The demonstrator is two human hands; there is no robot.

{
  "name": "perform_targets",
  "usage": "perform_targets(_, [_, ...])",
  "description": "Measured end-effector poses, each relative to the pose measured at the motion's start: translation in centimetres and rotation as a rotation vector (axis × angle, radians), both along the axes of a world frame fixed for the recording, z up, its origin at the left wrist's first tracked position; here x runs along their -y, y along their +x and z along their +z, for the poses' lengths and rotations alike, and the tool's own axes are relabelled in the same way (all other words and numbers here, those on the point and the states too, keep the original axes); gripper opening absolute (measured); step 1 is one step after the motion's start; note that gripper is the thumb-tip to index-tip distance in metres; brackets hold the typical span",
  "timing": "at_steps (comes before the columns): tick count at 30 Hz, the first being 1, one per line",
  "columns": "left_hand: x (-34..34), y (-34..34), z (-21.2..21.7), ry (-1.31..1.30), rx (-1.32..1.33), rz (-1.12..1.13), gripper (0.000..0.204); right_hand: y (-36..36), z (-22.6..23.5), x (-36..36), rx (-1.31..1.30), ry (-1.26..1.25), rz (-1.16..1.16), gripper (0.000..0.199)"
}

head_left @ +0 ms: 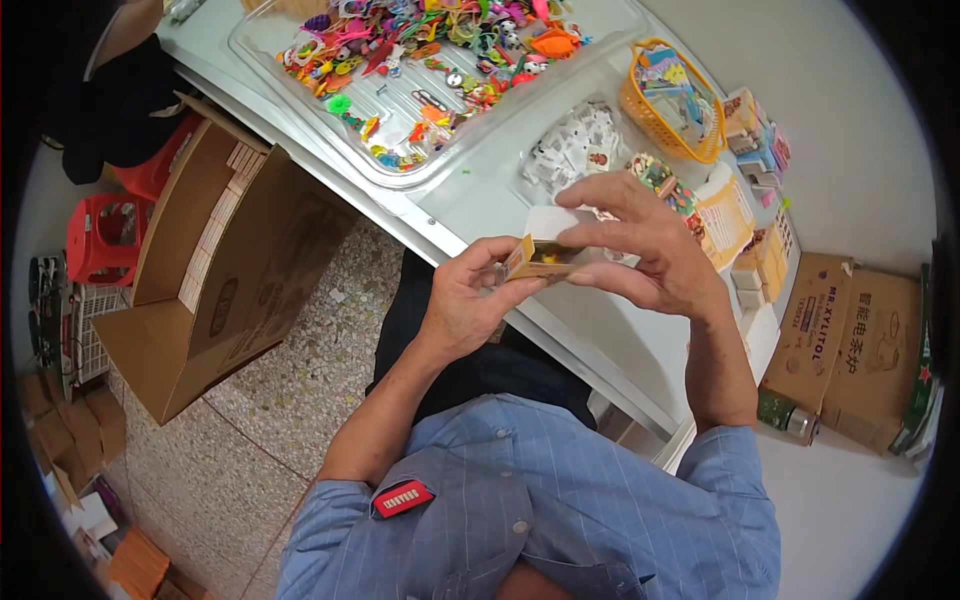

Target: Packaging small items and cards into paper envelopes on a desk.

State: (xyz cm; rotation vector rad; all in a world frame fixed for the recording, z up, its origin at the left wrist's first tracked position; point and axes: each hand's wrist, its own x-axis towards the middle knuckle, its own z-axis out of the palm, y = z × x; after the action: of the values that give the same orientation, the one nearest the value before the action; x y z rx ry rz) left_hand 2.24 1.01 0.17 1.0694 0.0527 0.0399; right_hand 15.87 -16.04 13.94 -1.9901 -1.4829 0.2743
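Red stools: two red plastic stools (100, 235) at the far left, on the floor beside a white wire rack (85, 330).
Open carton: a large brown cardboard carton (215, 275) on the speckled floor (290, 400), flaps spread, tilted against the table's left edge; rows of small flat packs line one inner wall.
Table: a pale grey table (590, 330) running from upper left to lower right, its near edge just in front of the person.
Clear tray: a shallow transparent tray (250, 45) at the table's far end, holding a heap of small bright toys and trinkets.
Left hand: the left hand (462, 305) is curled, thumb and fingertips pinching the left end of the small box from below.
Small box: a small yellow-and-white cardboard box (540, 250) held in the air between both hands, above the table's near edge and the person's lap; its end flap seems open, though that is hard to tell.
Right hand: the right hand (650, 250) arches over the box, fingers closed on its top and right end, thumb beneath.
White pieces: a clear packet of small white pieces (570, 140) on the table just beyond the hands.
Orange basket: an orange plastic basket (640, 110) holding coloured packets, right of the tray.
Stacked boxes: small yellow boxes (760, 255) piled near the table's right end.
Floor cartons: two brown cartons (850, 340) on the floor at the far right.
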Motion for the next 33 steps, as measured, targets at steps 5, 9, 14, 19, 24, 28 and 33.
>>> perform_targets(5, [1.6, -2.0, 0.5, -0.086, -0.011, -0.004, 0.036, -3.4, -1.5, 4.5, -0.304, 0.204, -0.345, 0.023])
perform_targets(9, [2.8, -4.3, 0.5, -0.108, -0.056, -0.093, 0.036, -8.4, -3.9, 7.3, -1.239, 0.327, -0.698, 0.03])
perform_targets(14, [4.7, -8.1, -1.4, 0.025, -0.123, -0.305, 0.039, -15.4, -8.1, 9.8, -1.571, 0.324, -0.731, 0.029])
perform_targets(19, [6.0, -10.9, -2.8, -0.038, -0.291, -0.526, 0.038, -20.4, -11.2, 11.6, -1.401, 0.202, -0.889, 0.018])
perform_targets(24, [5.5, -10.9, -2.7, -0.327, -0.612, -0.618, 0.029, -23.1, -12.5, 12.2, -1.453, 0.324, -1.02, 0.017])
perform_targets(28, [6.6, -10.3, -2.3, -0.22, -0.689, -0.559, 0.02, -23.8, -13.8, 11.5, -1.538, 0.535, -1.069, 0.018])
perform_targets(33, [6.9, -10.0, -1.8, -0.079, -0.687, -0.575, 0.014, -24.2, -14.7, 11.5, -1.554, 0.621, -1.041, 0.019])
